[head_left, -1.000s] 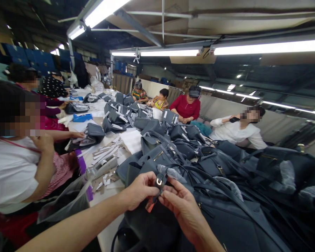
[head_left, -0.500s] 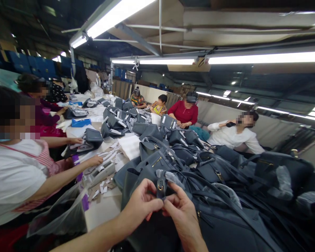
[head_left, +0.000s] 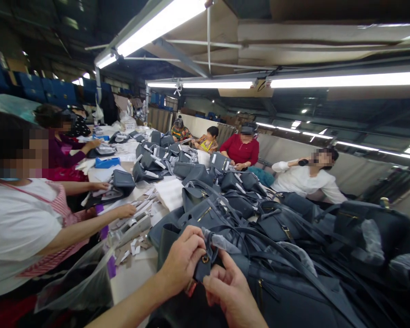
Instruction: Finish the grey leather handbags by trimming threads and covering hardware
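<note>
My left hand [head_left: 181, 260] is closed on a short dark blue-grey strap [head_left: 201, 272], its fingers pinching beside a small gold buckle [head_left: 205, 258]. From the other side my right hand [head_left: 227, 287] pinches the lower end of that strap between thumb and fingers. The strap hangs at the top of a dark handbag [head_left: 167, 239]; much of the bag's front is hidden behind my hands. Clear plastic wrap [head_left: 223, 243] covers a handle just behind the buckle. Below my fingers a small bit of red [head_left: 191, 289] shows, too small to name.
Dark handbags [head_left: 290, 223] are heaped along the table at centre and right. Paper scraps [head_left: 135, 248] and a blue holder [head_left: 107, 162] lie to the left. A co-worker in white [head_left: 23, 218] works close on my left; several others sit farther back. Lamps [head_left: 164, 27] hang overhead.
The strap has turned and tilted, its end now lower and to the left. My left hand has shifted slightly up and back, while the right thumb has moved down along the strap.
</note>
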### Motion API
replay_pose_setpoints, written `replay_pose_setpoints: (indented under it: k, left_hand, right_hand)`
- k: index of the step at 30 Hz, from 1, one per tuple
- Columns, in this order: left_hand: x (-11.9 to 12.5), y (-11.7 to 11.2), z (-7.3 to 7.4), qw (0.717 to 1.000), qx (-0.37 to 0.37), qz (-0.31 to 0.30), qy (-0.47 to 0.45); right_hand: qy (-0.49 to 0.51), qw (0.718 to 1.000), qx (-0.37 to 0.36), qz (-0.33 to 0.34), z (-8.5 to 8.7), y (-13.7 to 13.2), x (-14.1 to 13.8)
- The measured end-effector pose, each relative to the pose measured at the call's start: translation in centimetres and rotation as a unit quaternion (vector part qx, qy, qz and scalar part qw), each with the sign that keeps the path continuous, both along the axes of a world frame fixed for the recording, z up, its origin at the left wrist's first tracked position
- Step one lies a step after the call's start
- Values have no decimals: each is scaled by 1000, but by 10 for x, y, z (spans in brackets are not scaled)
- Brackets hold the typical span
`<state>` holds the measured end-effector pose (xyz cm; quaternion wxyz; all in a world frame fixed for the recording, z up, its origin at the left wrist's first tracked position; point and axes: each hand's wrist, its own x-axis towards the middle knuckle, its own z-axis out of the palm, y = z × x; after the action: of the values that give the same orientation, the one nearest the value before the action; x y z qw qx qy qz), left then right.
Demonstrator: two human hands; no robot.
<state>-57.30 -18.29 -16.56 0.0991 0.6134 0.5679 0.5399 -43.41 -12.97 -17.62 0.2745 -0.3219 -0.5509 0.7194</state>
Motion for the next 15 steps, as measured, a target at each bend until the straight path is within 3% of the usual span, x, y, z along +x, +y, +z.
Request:
replay_pose_setpoints:
  k: [3,6,10,15]
  left_hand:
    - [2,3,0,999,-19,-27,-20]
    - [6,7,-2,998,-15,7,-55]
    - [6,9,-6,997,-43,13,-69]
    - [-5,6,-4,993,-107,-17,45]
  right_hand:
    - [-48,996,63,-37,-3,-3,1]
    - [-50,988,105,-97,-5,-8,-3]
    - [48,996,-44,-60,-8,-15,-3]
    - [13,993,-97,65,-34,-33,-2]
